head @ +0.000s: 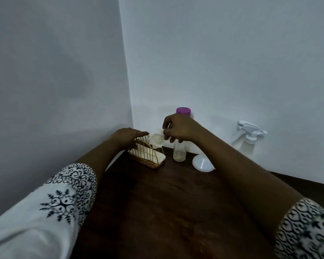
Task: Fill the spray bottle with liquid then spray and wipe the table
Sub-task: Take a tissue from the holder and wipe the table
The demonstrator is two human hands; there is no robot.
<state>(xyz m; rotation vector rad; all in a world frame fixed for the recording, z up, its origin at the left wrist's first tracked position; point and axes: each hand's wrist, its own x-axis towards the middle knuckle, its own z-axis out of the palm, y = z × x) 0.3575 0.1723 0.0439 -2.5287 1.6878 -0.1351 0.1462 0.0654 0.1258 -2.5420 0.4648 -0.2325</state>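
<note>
A gold wire napkin holder (150, 156) with white tissues stands at the far corner of the dark wooden table (166, 212). My left hand (126, 136) rests on top of the holder, steadying it. My right hand (178, 128) pinches a white tissue (156, 139) that sticks up out of the holder. A clear bottle (179, 152) with a purple cap and a little pale liquid at its bottom stands just behind my right hand. The white spray bottle (248, 140) stands at the far right against the wall, away from both hands.
A white round lid (203, 163) lies flat on the table between the clear bottle and the spray bottle. White walls close in the table at the back and on the left. The table's near part stretches bare between my forearms.
</note>
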